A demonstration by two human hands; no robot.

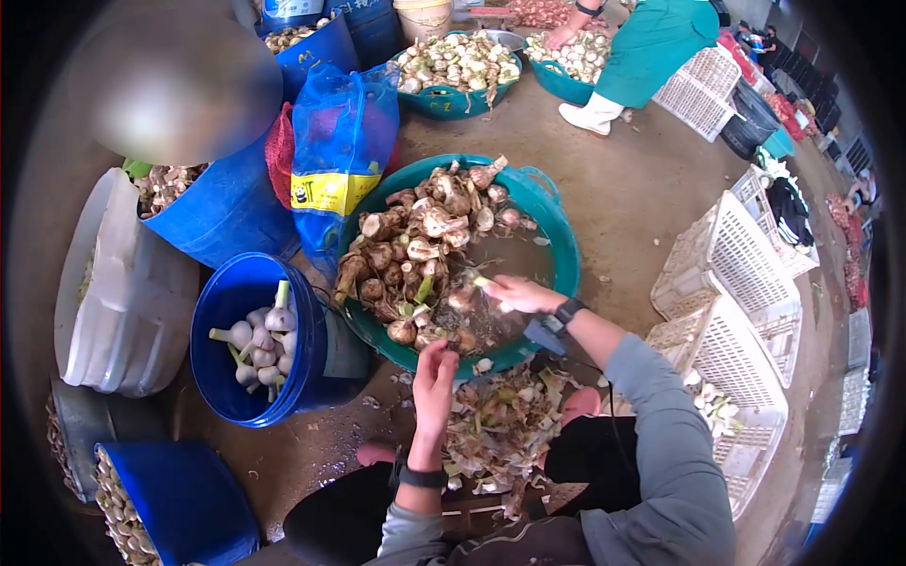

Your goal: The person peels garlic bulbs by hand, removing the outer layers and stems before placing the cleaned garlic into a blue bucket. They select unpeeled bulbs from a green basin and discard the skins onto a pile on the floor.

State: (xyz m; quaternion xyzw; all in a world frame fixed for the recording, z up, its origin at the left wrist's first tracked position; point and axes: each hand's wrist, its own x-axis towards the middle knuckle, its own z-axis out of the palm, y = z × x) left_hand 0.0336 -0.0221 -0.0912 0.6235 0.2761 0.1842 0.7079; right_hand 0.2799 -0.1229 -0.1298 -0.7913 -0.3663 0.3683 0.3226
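In the head view, a green tub (563, 247) holds brown, unpeeled garlic bulbs (415, 247) and murky water (505, 259). Over the water's near right side, my right hand (525, 295) is closed around a garlic bulb (482, 281), whose pale stem pokes out past the fingers. My left hand (434, 380) is at the tub's near rim, fingers pointing up and slightly bent, with nothing visible in it. To its left stands a blue bucket (209, 363) with clean white garlic bulbs (267, 344). Loose garlic skins (505, 424) are heaped between my legs.
White plastic crates (722, 250) line the right side. Blue barrels (226, 208) and a blue plastic bag (342, 127) crowd the left. Behind are green tubs of garlic (460, 102); a person in green trousers (661, 47) reaches into one. A tipped blue container (184, 500) lies at lower left.
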